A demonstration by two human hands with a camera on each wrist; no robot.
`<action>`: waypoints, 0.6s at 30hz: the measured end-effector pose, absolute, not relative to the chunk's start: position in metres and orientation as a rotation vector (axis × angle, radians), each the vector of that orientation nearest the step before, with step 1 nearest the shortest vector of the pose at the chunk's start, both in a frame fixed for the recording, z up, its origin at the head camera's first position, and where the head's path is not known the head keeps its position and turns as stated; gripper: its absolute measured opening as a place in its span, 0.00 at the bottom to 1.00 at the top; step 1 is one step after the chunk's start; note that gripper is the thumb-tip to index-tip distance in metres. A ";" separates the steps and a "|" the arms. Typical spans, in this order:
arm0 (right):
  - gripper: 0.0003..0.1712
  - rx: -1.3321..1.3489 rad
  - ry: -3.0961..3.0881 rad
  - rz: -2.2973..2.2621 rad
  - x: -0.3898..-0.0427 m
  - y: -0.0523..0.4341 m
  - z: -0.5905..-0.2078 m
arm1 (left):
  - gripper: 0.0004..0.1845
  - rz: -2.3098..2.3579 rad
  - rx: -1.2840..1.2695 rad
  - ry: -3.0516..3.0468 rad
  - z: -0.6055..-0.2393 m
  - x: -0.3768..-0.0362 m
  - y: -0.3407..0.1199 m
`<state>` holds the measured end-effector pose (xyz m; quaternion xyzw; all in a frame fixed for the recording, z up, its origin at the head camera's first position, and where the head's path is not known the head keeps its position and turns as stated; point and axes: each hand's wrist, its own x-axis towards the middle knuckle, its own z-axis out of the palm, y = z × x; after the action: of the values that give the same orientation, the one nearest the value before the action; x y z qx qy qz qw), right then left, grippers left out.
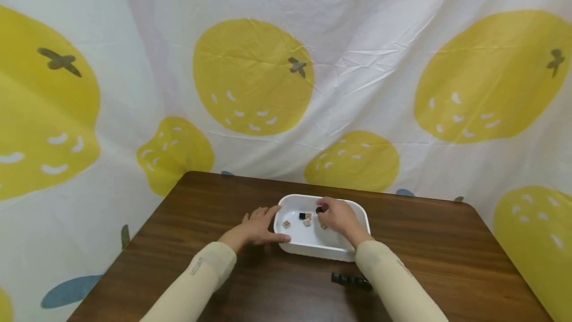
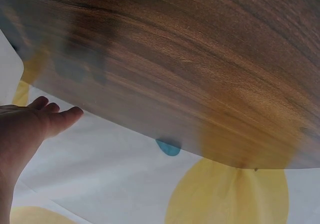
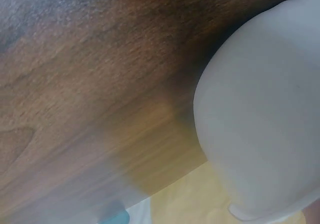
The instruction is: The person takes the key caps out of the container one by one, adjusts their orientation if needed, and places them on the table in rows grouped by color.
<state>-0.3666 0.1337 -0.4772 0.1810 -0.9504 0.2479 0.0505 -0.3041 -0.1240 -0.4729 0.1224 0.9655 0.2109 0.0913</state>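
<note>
White tray (image 1: 357,212) on wood table (image 1: 447,242); right hand (image 1: 337,216) pinching dark block (image 1: 319,209); left hand (image 1: 259,227) flat, touching tray; no legible writing

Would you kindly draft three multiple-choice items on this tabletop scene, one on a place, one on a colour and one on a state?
1. Where does the black ridged piece lie?
A. inside the tray
B. on the table, nearer the person than the tray
C. under the left hand

2. What colour is the tray?
A. white
B. blue
C. yellow

3. What is the right hand doing?
A. lying flat on the table
B. pinching a small dark piece over the tray
C. gripping the tray's rim

Answers: 1 B, it lies on the wood by the right sleeve; 2 A, its rim and walls are white; 3 B, a small dark piece shows at its fingertips.
</note>
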 end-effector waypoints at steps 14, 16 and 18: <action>0.12 0.527 -2.834 1.012 -0.358 0.138 -0.468 | 0.53 0.638 0.359 2.864 -0.474 -0.306 -0.124; 0.11 0.520 -2.835 1.008 -0.357 0.140 -0.467 | 0.53 0.641 0.360 2.862 -0.475 -0.306 -0.124; 0.11 0.520 -2.837 1.002 -0.356 0.142 -0.466 | 0.53 0.639 0.360 2.858 -0.475 -0.306 -0.124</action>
<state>-0.3562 0.1417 -0.4661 0.1702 -0.9282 0.3279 0.0442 -0.3056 -0.1238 -0.4747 0.1213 0.9642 0.2156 0.0952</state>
